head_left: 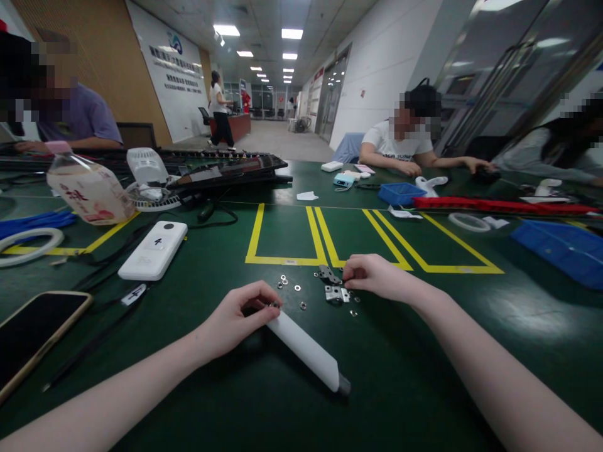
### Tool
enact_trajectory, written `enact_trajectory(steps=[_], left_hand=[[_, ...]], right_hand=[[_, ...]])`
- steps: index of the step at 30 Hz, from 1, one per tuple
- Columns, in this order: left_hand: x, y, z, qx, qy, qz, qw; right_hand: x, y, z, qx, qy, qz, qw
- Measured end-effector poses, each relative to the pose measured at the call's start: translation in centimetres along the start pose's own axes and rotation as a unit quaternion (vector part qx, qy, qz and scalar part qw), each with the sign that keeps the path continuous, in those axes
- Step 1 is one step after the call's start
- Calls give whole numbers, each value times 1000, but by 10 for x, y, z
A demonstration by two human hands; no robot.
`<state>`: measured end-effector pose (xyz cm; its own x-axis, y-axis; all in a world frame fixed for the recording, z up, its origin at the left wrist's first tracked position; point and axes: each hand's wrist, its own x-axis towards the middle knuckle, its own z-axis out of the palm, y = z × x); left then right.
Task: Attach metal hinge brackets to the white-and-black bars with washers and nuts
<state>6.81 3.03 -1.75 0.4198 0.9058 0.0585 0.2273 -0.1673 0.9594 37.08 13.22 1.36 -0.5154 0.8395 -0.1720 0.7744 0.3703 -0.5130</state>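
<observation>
My left hand [252,309] is closed at the upper end of a white tube-like handle [306,351] with a dark grey end piece [345,384]. A small metal piece shows between its thumb and forefinger. The handle lies slantwise, its grey end toward me on the right. My right hand [370,274] has its fingers pinched together at the table, beside a dark metal bracket [328,274] and a shiny metal bracket [336,294]. Whatever is between those fingertips is hidden. Several small nuts [297,288] lie scattered between the hands, and a few more lie under the right hand.
Yellow tape boxes [287,260] mark the green table. At left are a white power bank [154,251], a phone [38,339], a bottle [89,188] and cables. Blue bins [560,251] and a red strip [504,206] are at right. Other people sit across the table.
</observation>
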Motion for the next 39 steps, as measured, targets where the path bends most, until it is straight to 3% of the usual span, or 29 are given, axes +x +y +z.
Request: enact_trajectory(steps=[11,28,39], left_hand=[[0,-1,0,18,-13,-26,999],[0,9,1,23,-17,-42,999],[1,-1,2,21,-12,-27,999]], right_hand=[[-6,2,-14,-5,-44,39,998],[-7,-15,-4,-94,-41,42,994],[-5,-31,2,-281,-1,14,959]])
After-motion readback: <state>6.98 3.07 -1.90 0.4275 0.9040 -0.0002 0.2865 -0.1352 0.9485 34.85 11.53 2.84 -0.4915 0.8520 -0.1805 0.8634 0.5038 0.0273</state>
